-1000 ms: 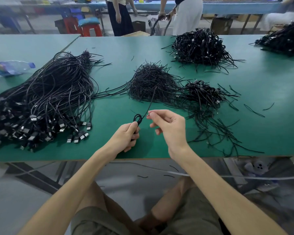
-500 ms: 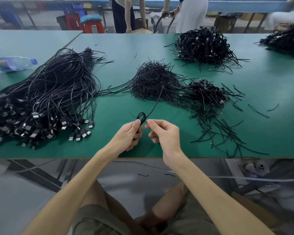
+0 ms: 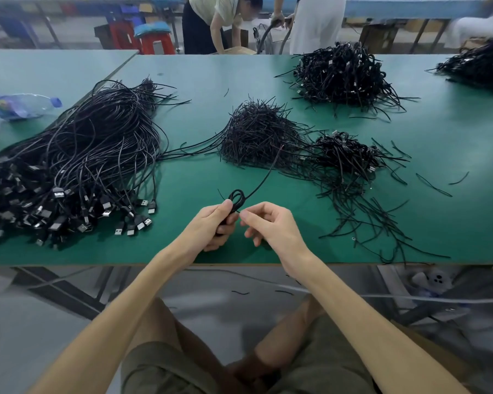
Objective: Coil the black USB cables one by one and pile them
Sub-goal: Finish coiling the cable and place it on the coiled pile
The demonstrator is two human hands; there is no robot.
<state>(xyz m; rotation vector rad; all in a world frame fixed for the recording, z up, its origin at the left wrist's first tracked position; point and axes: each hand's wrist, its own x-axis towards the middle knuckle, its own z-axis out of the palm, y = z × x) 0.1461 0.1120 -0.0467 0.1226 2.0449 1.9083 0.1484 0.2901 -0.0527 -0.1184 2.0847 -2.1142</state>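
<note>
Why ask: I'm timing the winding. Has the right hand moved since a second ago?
Yes. The right hand has drawn back toward the table's near edge and slightly left, closer to the left hand gripping the coiled cable.

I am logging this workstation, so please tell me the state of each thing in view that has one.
cable: partly coiled, one tail free and pointing up.
left hand: grips the coiled part.
right hand: pinches the cable beside the loop.
left heap of cables: uncoiled, loose, plugs toward the near edge.
coiled pile: bundled, lying right of centre.
water bottle: lying on its side, capped.
</note>
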